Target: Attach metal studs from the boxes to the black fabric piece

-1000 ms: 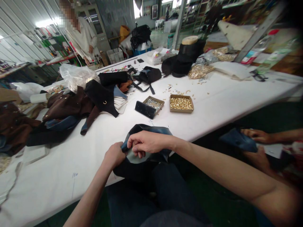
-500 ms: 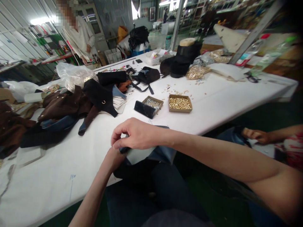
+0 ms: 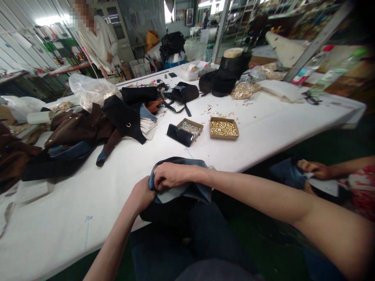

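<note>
A black and blue fabric piece (image 3: 202, 191) lies over my lap at the table's front edge, its blue side showing at the opening. My left hand (image 3: 145, 194) is closed on its left rim. Inside that opening, my right hand (image 3: 170, 175) has its fingers curled against the blue lining; whether something small is between them is hidden. Beyond my hands, an open box of gold-coloured studs (image 3: 224, 128) sits on the white table (image 3: 117, 203). Left of it, a black phone (image 3: 179, 135) leans on a box of silver-coloured pieces (image 3: 191, 127).
Brown and black fabric pieces (image 3: 76, 132) are heaped at the left, beside clear plastic bags (image 3: 90, 91). Black rolls (image 3: 227, 74) and bottles (image 3: 313, 64) stand farther back. Another person's hands (image 3: 315, 168) hold fabric at the right. A person in white stands behind the table.
My right hand has moved from above my left hand to inside the fabric's opening, slightly right. The fabric's far rim now stands up more visibly. The neighbour's fabric has shifted.
</note>
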The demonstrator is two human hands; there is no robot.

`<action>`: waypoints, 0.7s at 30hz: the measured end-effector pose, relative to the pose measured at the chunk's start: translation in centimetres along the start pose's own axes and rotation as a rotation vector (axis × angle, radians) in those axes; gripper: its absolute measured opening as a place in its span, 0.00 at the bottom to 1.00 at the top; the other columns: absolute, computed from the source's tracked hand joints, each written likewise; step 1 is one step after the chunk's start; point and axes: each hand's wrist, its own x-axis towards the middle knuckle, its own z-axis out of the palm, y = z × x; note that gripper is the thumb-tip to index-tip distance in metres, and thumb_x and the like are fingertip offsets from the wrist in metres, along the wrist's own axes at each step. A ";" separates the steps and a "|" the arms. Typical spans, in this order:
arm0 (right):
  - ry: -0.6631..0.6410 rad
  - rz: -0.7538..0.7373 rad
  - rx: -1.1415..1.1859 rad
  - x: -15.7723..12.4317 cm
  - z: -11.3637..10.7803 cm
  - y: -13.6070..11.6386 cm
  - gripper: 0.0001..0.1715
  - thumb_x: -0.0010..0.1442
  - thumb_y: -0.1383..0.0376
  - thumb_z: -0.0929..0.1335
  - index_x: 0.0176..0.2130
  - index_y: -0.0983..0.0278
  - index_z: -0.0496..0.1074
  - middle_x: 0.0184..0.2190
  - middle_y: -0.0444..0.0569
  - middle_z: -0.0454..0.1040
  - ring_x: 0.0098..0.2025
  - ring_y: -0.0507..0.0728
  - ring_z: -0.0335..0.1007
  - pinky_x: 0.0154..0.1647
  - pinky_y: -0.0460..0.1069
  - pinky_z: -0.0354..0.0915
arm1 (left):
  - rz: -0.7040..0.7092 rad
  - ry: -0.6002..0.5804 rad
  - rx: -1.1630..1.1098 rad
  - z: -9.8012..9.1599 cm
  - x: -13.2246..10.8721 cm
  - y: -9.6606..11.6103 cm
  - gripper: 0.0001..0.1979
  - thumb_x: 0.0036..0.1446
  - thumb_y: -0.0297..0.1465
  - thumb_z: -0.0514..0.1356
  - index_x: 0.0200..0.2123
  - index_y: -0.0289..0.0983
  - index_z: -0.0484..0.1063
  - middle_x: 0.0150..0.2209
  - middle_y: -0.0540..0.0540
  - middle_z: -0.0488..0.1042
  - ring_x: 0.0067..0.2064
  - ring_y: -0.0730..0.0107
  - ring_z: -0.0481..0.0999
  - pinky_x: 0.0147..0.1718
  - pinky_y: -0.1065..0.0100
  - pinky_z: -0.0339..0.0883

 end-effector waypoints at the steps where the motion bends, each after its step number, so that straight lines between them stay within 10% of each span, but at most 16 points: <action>1: 0.000 -0.009 0.008 0.1 0.5 0.5 0.13 0.68 0.76 0.74 0.47 0.69 0.90 0.43 0.48 0.86 0.44 0.55 0.76 0.50 0.46 0.67 | 0.001 0.001 -0.001 0.0 0.0 0.0 0.06 0.68 0.30 0.66 0.47 0.40 0.80 0.48 0.41 0.87 0.49 0.54 0.86 0.47 0.63 0.70; 10: 0.132 -0.043 0.083 1.2 5.0 5.0 0.05 0.63 0.70 0.82 0.41 0.61 0.91 0.39 0.46 0.84 0.42 0.57 0.76 0.42 0.47 0.65 | -0.049 0.031 0.049 0.3 -0.3 0.1 0.02 0.67 0.30 0.67 0.42 0.40 0.77 0.44 0.41 0.86 0.47 0.50 0.85 0.41 0.62 0.66; 21: 0.115 0.103 0.109 2.0 4.5 3.8 0.09 0.60 0.72 0.82 0.42 0.61 0.92 0.34 0.43 0.85 0.37 0.55 0.78 0.41 0.47 0.66 | -0.048 -0.059 -0.065 -1.1 -1.9 0.5 0.11 0.59 0.23 0.68 0.44 0.39 0.76 0.42 0.48 0.83 0.44 0.58 0.83 0.41 0.64 0.68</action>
